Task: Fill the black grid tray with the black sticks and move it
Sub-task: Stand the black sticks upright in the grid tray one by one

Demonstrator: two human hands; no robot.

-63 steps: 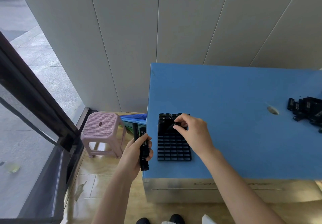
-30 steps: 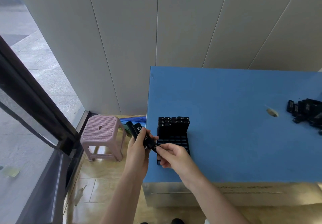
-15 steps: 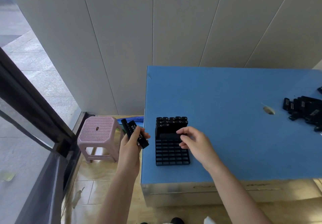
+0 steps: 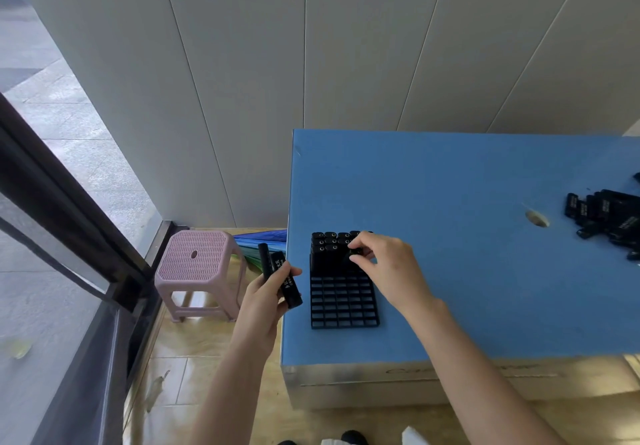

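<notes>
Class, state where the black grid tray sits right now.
In the head view, the black grid tray lies on the blue table, front left, the right hand at its far rows, the left hand beside it.

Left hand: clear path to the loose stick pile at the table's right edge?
Probably not. The left hand grips two black sticks off the left edge of the blue table; the pile lies far across, beyond the right hand pinching a stick at the grid tray.
</notes>
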